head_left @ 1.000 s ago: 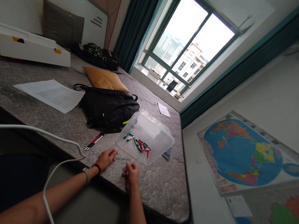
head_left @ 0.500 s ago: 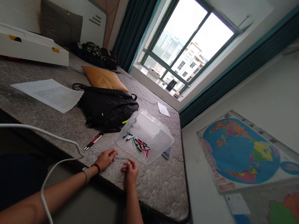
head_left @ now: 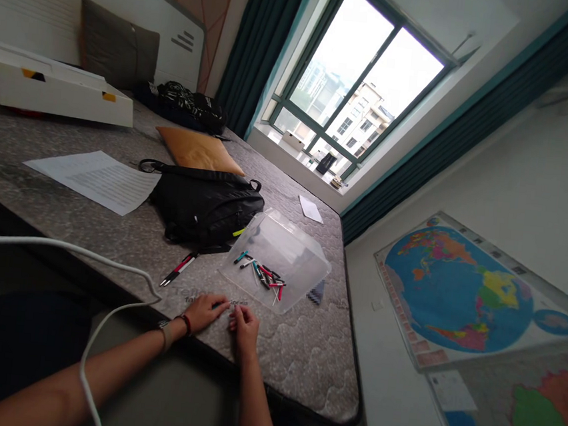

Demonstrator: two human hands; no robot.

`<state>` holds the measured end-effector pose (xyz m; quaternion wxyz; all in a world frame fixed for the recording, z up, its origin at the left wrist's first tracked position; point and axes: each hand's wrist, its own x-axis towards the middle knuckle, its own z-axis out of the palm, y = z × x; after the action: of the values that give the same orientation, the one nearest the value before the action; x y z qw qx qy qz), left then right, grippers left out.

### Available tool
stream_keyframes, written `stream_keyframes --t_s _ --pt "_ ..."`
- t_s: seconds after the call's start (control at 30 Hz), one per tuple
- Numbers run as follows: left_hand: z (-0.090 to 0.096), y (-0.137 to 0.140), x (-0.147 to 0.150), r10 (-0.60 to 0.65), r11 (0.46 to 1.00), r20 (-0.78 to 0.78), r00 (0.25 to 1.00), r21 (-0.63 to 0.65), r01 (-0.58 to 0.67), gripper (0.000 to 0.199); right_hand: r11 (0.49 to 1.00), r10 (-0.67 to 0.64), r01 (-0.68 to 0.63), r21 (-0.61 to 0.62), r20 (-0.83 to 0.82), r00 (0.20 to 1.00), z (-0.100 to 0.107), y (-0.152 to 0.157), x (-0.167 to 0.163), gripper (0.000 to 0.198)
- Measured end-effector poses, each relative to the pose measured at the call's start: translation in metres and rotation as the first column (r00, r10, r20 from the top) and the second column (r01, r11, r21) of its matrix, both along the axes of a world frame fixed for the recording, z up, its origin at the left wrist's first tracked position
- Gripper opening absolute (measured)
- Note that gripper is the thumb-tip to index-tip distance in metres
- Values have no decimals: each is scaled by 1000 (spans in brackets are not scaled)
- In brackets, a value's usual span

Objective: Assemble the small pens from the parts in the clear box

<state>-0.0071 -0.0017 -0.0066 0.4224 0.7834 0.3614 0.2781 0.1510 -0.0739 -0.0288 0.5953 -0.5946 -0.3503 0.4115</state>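
Loose pens (head_left: 264,277) kept within walls

The translucent plastic box (head_left: 297,246) probably stops them rolling across the mattress (head_left: 312,370). Left hand (head_left: 205,314) and right hand (head_left: 246,330) sit close together, likely so fingertips can meet; each grip looks narrow, but whether anything small is pinched I cannot tell. The boxed pens lie just beyond both; two more pens (head_left: 178,271) lie left of the left grip.

The hands (head_left: 202,314) are close together above the mattress (head_left: 312,370), near a clear box (head_left: 304,258) with pens (head_left: 266,275) inside.

one clear box (head_left: 305,255), one backpack (head_left: 204,202), one envelope (head_left: 200,149), two wall maps (head_left: 457,290) (head_left: 536,411)
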Motion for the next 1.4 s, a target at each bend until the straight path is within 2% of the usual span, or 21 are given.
stream_keyframes --t_s 0.1,0.2,0.3,0.37,0.43,0.53,0.63,0.7,0.77,0.87,0.97,1.03,1.17,1.27,1.4 --pt "2 -4 0 -59 997 -68 996 48 63 41 996 85 -85 1 26 996 1 0 0 34" --pt "2 -7 -1 -88 992 -104 991 78 96 42 996 92 -92 5 -37 995 4 0 3 32" --pt "-1 -6 0 -76 995 -101 992 63 82 40 999 -43 47 11 -221 974 5 -3 8 31" --pt "-4 -3 1 -27 999 -72 997 35 30 37 988 -144 157 12 -337 930 2 -5 11 32" --pt "-7 0 2 38 999 -15 999 -1 -38 36 977 -190 211 13 -379 906 0 -5 13 33" --pt "-12 7 3 119 985 116 986 -142 -102 39 984 -177 179 -23 -319 931 5 2 14 33" --pt "-16 15 4 192 919 243 951 -383 -88 43 985 -169 157 -66 -285 943 25 13 21 34" --pt "-18 19 4 235 872 310 921 -487 -59 47 970 -217 241 25 -353 910 37 18 27 43" --pt "-18 21 4 267 846 357 895 -532 -40 48 960 -231 273 59 -383 894 40 19 30 55" --pt "-17 24 4 302 816 397 867 -578 -20 48 967 -250 255 -20 -301 920 23 13 26 67" --pt "-17 26 4 333 782 434 837 -623 12 47 961 -275 276 -20 -186 943 0 8 20 49" --pt "-17 27 4 355 753 450 819 -657 34 48 965 -261 262 -8 -126 957 -7 7 19 41" --pt "-16 29 1 398 693 455 797 -718 64 53 982 -189 189 -16 -41 981 -4 9 17 37" --pt "-14 30 0 401 674 460 792 -734 85 56 990 -135 136 -32 36 990 4 8 11 35" --pt "-12 29 2 396 662 448 801 -744 89 50 999 18 -10 -38 214 977 16 4 -3 31"
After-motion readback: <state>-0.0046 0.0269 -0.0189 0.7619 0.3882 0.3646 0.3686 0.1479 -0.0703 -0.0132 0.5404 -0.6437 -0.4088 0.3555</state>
